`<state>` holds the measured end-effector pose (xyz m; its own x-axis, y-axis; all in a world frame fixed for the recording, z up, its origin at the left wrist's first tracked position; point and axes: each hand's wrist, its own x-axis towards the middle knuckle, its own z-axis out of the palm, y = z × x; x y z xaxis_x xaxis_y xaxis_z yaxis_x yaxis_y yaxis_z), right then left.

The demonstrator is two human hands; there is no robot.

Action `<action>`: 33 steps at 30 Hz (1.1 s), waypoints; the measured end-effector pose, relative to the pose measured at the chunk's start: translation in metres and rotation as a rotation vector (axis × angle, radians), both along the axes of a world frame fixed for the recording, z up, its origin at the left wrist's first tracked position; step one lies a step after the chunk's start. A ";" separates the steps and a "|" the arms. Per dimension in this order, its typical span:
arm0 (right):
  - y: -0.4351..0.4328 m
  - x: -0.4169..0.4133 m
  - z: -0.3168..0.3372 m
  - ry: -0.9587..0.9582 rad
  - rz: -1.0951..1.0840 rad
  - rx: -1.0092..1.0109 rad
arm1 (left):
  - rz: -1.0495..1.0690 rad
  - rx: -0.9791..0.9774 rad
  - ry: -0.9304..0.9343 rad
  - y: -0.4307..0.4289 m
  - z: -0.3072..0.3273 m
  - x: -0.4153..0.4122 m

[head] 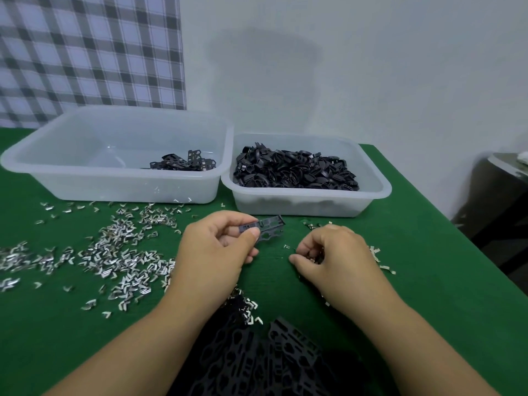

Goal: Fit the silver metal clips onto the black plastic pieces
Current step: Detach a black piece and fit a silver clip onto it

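Observation:
My left hand (217,247) pinches a flat black plastic piece (268,228) between thumb and fingers, holding it just above the green table. My right hand (334,252) rests on the table to its right, fingers curled down over a small heap of silver metal clips (374,254); whether a clip is gripped is hidden. One loose clip (286,246) lies between the hands. A wide scatter of silver clips (120,252) covers the table at the left. A pile of black plastic pieces (257,358) lies near me between my forearms.
Two translucent tubs stand at the back: the left tub (85,178) holds a few black pieces (183,162), the right tub (308,204) is heaped with small black loops (294,171). The table's right edge (457,232) drops off beside a dark object.

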<state>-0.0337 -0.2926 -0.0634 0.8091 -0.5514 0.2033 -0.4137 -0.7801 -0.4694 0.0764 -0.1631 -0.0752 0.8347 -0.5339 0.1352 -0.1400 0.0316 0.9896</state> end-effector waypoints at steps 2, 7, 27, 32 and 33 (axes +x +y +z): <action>0.001 0.002 -0.002 0.004 -0.005 -0.019 | 0.000 -0.003 0.002 0.000 0.000 0.000; -0.001 0.001 -0.003 -0.050 0.041 -0.032 | 0.001 0.006 -0.035 0.001 -0.001 0.000; 0.018 0.000 0.000 -0.438 0.252 -0.141 | -0.192 0.113 -0.227 0.002 0.001 -0.003; 0.019 0.000 -0.001 -0.433 0.292 -0.041 | -0.169 0.084 -0.132 0.002 0.001 -0.002; 0.019 0.000 -0.001 -0.438 0.295 -0.031 | -0.166 0.085 -0.119 0.002 0.001 -0.002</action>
<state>-0.0337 -0.2733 -0.0642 0.7645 -0.3015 0.5698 0.0551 -0.8501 -0.5237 0.0741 -0.1608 -0.0744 0.7150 -0.6766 0.1762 -0.2560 -0.0189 0.9665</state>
